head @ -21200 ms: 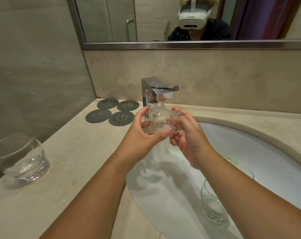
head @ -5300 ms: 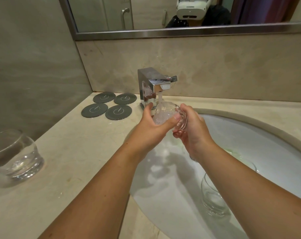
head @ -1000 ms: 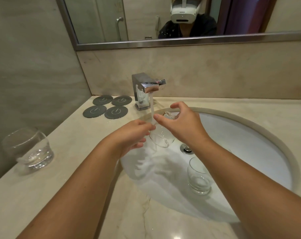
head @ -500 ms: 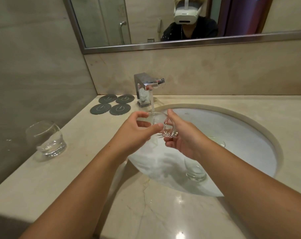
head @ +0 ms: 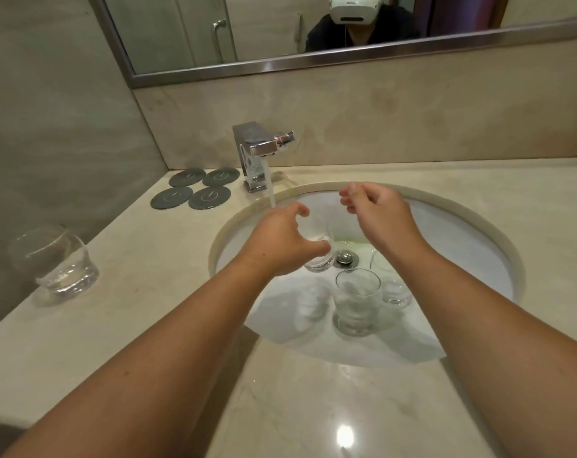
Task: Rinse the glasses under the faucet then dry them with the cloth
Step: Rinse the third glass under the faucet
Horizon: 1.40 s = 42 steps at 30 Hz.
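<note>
The left hand (head: 280,239) grips a clear glass (head: 318,257) just left of the drain (head: 346,258), low in the sink (head: 479,223). Its thumb crosses the near wall and its curled fingers (head: 300,210) wrap the far side, so the glass sits between them. The right hand (head: 376,213) hangs above and behind the drain, loosely curled and holding nothing; two more glasses (head: 356,302) stand in front of the drain, and the faucet (head: 264,150) beyond it runs.

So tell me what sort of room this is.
Most likely a bathroom, perhaps a hotel's: an oval sink set in a stone counter, a chrome faucet with water running, and a wall mirror that reflects a glass shower door.
</note>
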Each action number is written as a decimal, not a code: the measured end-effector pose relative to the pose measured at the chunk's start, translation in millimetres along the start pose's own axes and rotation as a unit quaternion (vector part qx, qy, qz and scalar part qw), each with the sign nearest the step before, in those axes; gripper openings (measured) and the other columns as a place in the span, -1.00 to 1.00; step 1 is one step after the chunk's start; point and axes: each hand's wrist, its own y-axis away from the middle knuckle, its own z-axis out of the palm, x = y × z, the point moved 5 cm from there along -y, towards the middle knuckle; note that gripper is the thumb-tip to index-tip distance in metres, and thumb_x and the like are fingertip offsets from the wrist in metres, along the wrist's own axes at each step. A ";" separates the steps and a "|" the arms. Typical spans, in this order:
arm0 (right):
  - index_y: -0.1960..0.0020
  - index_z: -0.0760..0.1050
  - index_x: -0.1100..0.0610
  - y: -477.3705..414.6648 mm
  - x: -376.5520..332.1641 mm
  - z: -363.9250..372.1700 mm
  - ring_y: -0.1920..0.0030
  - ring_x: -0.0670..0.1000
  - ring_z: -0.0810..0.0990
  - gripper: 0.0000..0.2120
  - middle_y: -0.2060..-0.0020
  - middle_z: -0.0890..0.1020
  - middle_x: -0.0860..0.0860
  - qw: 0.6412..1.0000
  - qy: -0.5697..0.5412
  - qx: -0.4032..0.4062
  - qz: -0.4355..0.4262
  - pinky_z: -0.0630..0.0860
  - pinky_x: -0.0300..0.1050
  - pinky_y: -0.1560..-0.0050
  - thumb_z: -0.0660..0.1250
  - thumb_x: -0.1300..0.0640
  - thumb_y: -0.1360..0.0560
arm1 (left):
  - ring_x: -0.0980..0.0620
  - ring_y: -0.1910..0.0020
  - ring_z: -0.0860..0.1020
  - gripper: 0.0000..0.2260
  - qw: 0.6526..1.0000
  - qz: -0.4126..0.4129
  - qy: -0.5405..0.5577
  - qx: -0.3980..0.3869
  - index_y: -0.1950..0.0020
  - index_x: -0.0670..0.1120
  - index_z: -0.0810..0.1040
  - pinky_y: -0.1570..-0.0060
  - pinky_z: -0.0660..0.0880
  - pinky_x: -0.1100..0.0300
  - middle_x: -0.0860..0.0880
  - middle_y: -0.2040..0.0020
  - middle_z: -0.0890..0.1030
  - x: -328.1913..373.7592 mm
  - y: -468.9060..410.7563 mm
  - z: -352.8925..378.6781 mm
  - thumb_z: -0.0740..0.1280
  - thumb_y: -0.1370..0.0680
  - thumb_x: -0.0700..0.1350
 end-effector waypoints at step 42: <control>-0.45 0.53 -0.03 41.6 -75.1 58.5 -0.35 0.01 0.57 -0.61 -0.35 0.63 -0.06 0.979 0.127 -0.103 -0.124 0.39 -0.17 -0.24 0.22 -0.15 -0.71 | -0.08 -0.62 0.18 -0.41 0.981 0.037 -0.185 0.049 -0.67 0.13 0.24 -0.57 0.13 0.00 -0.01 -0.62 0.31 -21.9 52.7 -58.9 0.27 -0.68 0.25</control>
